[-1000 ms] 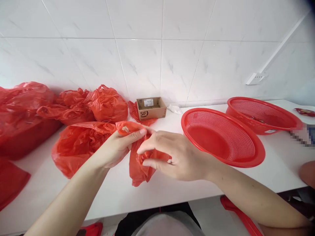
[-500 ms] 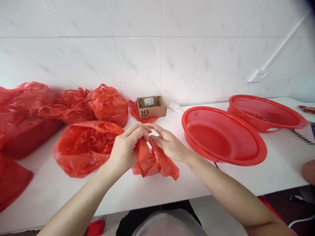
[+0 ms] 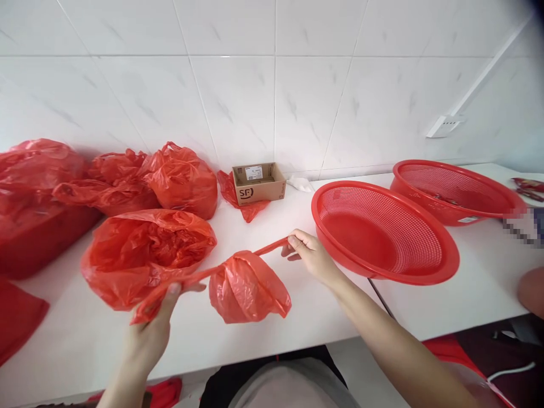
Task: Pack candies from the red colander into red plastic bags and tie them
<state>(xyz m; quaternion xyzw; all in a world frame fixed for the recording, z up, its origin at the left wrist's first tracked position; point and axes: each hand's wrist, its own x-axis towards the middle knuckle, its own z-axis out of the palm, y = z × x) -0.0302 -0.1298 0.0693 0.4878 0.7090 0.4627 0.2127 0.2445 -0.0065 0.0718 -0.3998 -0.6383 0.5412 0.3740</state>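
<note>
A small red plastic bag [image 3: 249, 286] hangs just above the white counter [image 3: 297, 317], its two handles pulled out taut to either side. My left hand [image 3: 155, 334] grips the left handle low at the counter's front edge. My right hand [image 3: 308, 255] pinches the right handle, close to the rim of a red mesh basket [image 3: 385, 232]. Both hands are closed on the handles.
Several full red bags [image 3: 148, 252] lie at the left and back left. A small cardboard box [image 3: 258, 182] stands by the tiled wall. A second red basket [image 3: 457, 190] sits at the far right, and another person's arm [image 3: 531, 292] shows at the right edge.
My hands were together at the top of the bag; they have moved apart, drawing the two handles out tight, the left hand down and left, the right hand to the right.
</note>
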